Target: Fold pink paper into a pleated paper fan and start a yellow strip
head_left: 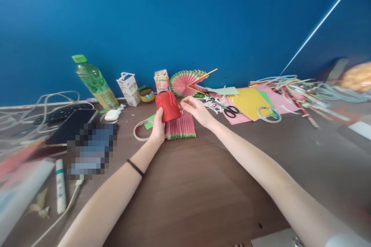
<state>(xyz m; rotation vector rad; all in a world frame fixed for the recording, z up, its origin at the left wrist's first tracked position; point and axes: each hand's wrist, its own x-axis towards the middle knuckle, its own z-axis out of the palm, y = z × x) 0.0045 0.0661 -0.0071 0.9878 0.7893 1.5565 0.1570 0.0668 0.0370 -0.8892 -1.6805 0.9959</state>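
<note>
My left hand [158, 127] is closed on a red drawstring pouch [168, 108], with the thumb lying over its front. The pouch is held up above the table, its gathered, corded part toward the upper right. Just right of it, my right hand [197, 110] hovers with bent, loosely parted fingers and nothing visible in them. Below the pouch lies a pleated pink paper strip with green edges [181, 127]. A roll of tape [136, 133] rests left of my left hand, beside a green paper scrap [149, 122]. Behind the hands stands a round pleated paper fan [185, 83] with orange sticks.
Black-handled scissors [231, 111], white paper shreds [214, 105], yellow paper [251, 102] and another tape roll [269, 115] lie to the right. Leftward are a green bottle [97, 85], a small carton [129, 89], an earbud case [112, 115], a marker [60, 187] and cables. A blue wall [185, 19] rises behind.
</note>
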